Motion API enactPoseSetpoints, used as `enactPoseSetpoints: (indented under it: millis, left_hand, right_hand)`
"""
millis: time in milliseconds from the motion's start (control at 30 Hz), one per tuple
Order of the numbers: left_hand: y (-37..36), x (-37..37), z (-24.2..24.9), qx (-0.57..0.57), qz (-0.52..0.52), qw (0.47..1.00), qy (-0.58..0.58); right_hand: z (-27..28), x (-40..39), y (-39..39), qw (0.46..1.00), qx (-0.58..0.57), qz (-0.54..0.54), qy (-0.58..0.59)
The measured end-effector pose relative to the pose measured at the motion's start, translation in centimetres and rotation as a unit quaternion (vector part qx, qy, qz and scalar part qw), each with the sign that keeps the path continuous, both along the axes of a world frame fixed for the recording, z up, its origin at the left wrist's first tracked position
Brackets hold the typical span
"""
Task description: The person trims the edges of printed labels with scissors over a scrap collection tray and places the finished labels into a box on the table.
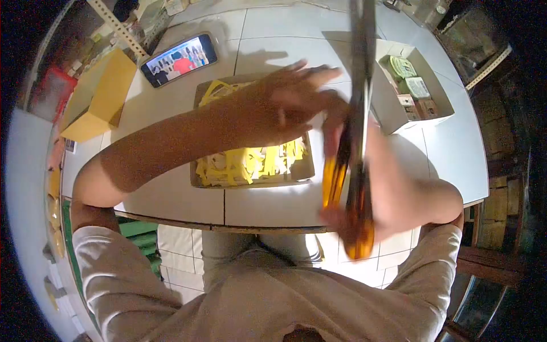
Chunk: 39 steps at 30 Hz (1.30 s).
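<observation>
Item: amber-handled tool (358, 188), long, blurred, in your R hand (383, 199), R of ctr box (256, 184) w/ yellow strips (250, 162); your L hand (285, 102) spread above; step, prob.: tool handling, next move calling for finger clearance.

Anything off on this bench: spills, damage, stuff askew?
Nothing clearly wrong. No visible spill or damage. Yellow paper strips lie jumbled in the box, but that looks like loose filler. The amber-handled tool at the right hand is too blurred to check.
</observation>
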<state>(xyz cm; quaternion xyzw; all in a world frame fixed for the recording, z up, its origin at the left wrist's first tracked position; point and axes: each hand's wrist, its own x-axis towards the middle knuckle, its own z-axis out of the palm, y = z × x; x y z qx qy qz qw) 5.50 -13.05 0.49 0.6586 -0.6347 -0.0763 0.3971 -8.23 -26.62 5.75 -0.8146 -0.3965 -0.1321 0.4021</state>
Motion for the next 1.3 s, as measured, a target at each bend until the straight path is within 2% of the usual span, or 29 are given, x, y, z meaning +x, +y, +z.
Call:
enactPoseSetpoints:
  millis: [33,100,133,167,233,267,300,400,467,600,667,700,767,900,967,1100,1167,1300]
  left_hand:
    - [-0.5,-0.2,0.7,0.001,-0.003,1.000,0.001]
    - [-2.4,-0.8,1.9,0.173,0.047,0.958,-0.226]
    - [-3.3,-1.5,1.5,0.096,0.048,0.967,-0.231]
    - [-4.3,-1.9,1.4,0.095,0.047,0.967,-0.231]
    - [-6.3,-2.6,1.0,0.150,0.040,0.961,-0.229]
    - [-7.2,-2.7,0.4,0.159,0.056,0.955,-0.243]
    - [-7.8,-2.7,-0.3,0.156,0.055,0.956,-0.241]
    - [-8.8,-2.7,-1.2,0.151,0.086,0.948,-0.267]
    - [-8.9,-2.8,-0.7,0.220,0.087,0.953,-0.187]
    - [-8.9,-2.3,-0.9,0.218,0.068,0.965,-0.131]
    - [-8.9,-2.0,-1.4,0.141,0.084,0.977,-0.139]
    - [-8.9,-1.9,-1.7,0.142,0.083,0.977,-0.139]
    - [-8.8,-1.9,-1.6,0.049,0.076,0.983,-0.157]
    - [-8.5,-2.1,-1.0,0.060,0.060,0.993,-0.083]
    - [-8.3,-1.8,-1.2,0.086,0.028,0.996,0.022]
    - [-8.2,-1.2,-1.7,0.091,0.011,0.995,0.029]
    - [-8.1,-1.0,-2.3,0.063,0.018,0.996,-0.052]
    - [-7.9,-0.7,-2.9,0.014,0.020,0.998,-0.057]
  right_hand:
    - [-0.4,-0.5,0.4,0.997,0.004,0.078,0.029]
    - [-1.6,-1.5,1.3,0.968,0.011,0.235,0.086]
    - [-3.0,-1.9,2.3,0.952,0.042,0.279,0.119]
    - [-4.2,-2.4,2.9,0.952,0.042,0.278,0.119]
    - [-6.5,-3.6,3.6,0.936,0.189,0.266,0.132]
    - [-7.4,-4.0,3.0,0.934,0.134,0.290,0.161]
    - [-8.5,-4.6,3.2,0.934,0.132,0.289,0.163]
    - [-10.7,-5.8,3.6,0.914,0.187,0.321,0.165]
    - [-10.4,-5.6,3.5,0.917,0.183,0.323,0.148]
    - [-10.0,-4.9,3.2,0.921,0.174,0.326,0.123]
    - [-9.9,-4.8,3.3,0.919,0.177,0.330,0.121]
    - [-9.9,-4.7,3.4,0.919,0.177,0.330,0.121]
    - [-9.8,-4.5,3.4,0.947,0.144,0.264,0.110]
    - [-8.3,-3.8,3.2,0.956,0.118,0.252,0.089]
    - [-8.1,-3.5,3.4,0.956,0.107,0.252,0.107]
    - [-8.9,-3.2,3.4,0.944,0.093,0.258,0.185]
    - [-9.1,-3.3,3.3,0.935,0.086,0.261,0.223]
    - [-9.4,-3.4,3.4,0.924,0.086,0.266,0.260]
